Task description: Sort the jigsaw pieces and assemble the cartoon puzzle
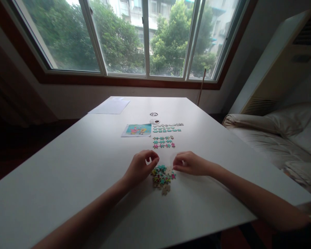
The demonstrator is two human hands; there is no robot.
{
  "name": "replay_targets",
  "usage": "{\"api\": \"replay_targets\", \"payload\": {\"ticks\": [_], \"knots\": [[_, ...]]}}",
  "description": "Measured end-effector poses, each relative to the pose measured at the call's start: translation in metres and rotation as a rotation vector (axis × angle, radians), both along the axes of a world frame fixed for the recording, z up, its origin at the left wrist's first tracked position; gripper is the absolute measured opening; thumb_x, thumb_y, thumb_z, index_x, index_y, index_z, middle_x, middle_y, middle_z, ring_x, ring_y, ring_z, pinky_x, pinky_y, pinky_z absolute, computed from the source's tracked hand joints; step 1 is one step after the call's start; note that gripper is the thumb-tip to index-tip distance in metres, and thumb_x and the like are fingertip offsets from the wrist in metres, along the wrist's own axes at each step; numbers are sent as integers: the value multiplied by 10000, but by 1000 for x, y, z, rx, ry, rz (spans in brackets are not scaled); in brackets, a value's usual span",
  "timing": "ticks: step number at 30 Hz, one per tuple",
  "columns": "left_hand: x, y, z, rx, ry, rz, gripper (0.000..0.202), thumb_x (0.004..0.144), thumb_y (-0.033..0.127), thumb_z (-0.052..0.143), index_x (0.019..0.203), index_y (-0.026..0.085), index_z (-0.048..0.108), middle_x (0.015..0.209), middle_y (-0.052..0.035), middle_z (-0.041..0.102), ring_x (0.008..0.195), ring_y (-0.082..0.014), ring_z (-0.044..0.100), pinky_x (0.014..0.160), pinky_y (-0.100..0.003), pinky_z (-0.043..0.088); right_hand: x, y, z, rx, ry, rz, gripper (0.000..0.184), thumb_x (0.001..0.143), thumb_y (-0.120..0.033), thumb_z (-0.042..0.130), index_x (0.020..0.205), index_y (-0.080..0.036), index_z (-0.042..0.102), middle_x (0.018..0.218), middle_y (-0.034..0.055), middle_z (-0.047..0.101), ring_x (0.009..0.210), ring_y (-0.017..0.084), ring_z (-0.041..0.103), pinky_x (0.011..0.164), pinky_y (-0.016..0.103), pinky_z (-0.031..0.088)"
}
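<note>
In the head view, you sit at a large white table point(67, 173) below a window point(124, 38), with a pale sofa point(251, 133) off to your right. A white paper point(110, 106) lies at the table's far left, and nearer you is a smaller printed picture point(137, 130). Your left hand point(142, 165) curls, thumb and forefinger drawn close together, at the pile's upper left; you can't tell whether they pinch a piece. Your right hand point(188, 163) is bent, fingertips at the pile's upper right edge; whether they grip anything you can't tell either. Beyond your hands, rows of puzzle pieces point(162, 142) lie spread in two groups, right of the picture. The pile of pieces point(162, 180) sits between and just below your hands, colored and plain faces mixed. Past the rows lie two small round items point(154, 121).
</note>
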State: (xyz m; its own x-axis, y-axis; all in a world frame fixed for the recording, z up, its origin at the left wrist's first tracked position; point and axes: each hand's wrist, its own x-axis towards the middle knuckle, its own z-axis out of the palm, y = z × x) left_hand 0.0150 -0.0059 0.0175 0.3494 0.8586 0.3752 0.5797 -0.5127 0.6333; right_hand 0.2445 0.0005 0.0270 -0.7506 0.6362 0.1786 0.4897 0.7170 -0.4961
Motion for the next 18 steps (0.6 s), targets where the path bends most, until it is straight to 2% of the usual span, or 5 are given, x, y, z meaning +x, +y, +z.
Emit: {"api": "replay_targets", "payload": {"ticks": [5, 10, 14, 18], "knots": [[3, -3, 1, 25, 30, -53, 99, 760, 193, 532, 724, 178, 622, 668, -10, 580, 643, -140, 520, 604, -237, 401, -7, -8, 1, 32, -22, -12, 220, 767, -367, 600, 850, -165, 631, 730, 25, 579, 638, 106, 507, 607, 216, 400], [2, -2, -1, 18, 46, -81, 100, 762, 176, 535, 738, 176, 632, 669, -11, 572, 641, -141, 519, 608, -239, 401, -12, -11, -1, 109, -46, -34, 164, 795, -315, 567, 835, -169, 628, 714, 22, 577, 645, 110, 503, 628, 225, 397], [2, -3, 1, 6, 52, -120, 104, 764, 178, 544, 757, 185, 647, 682, -11, 576, 665, -144, 522, 626, -245, 401, -12, -9, -4, 129, 62, -104, 176, 834, -278, 507, 785, -153, 621, 702, 30, 581, 647, 109, 505, 620, 223, 397], [5, -7, 5, -12, 42, -175, 89, 765, 215, 568, 760, 185, 652, 704, -20, 588, 700, -156, 526, 657, -263, 398, -14, -9, -5, 40, 199, -162, 170, 826, -280, 521, 758, -150, 607, 661, 13, 574, 601, 93, 497, 564, 205, 388]]}}
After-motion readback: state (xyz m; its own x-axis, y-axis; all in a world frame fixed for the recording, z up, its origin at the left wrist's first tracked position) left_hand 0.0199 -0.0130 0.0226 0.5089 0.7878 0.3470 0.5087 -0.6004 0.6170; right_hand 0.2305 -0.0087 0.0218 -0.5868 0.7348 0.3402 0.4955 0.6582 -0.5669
